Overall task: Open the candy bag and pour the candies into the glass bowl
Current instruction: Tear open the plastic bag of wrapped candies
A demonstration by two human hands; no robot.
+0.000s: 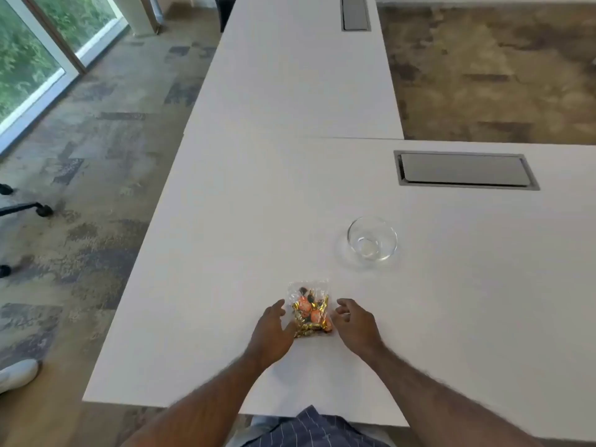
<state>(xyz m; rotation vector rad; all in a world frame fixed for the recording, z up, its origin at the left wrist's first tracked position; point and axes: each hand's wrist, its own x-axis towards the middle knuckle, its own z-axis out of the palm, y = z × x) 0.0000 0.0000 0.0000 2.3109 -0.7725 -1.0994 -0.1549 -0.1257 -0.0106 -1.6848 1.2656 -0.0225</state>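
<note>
A clear candy bag (pixel 309 304) with orange and gold-wrapped candies lies flat on the white table (pixel 258 204), near the front edge. My left hand (pixel 274 330) rests at the bag's left side, fingers spread and touching its edge. My right hand (pixel 353 324) hovers just right of the bag, fingers curled and apart, holding nothing. An empty glass bowl (pixel 372 238) stands farther back and to the right of the bag.
A grey cable hatch (pixel 464 169) is set into the table behind the bowl, and another hatch (pixel 354 12) sits far back. The table's left edge drops to patterned carpet, where chair wheels (pixel 43 209) and a white shoe (pixel 17 374) show.
</note>
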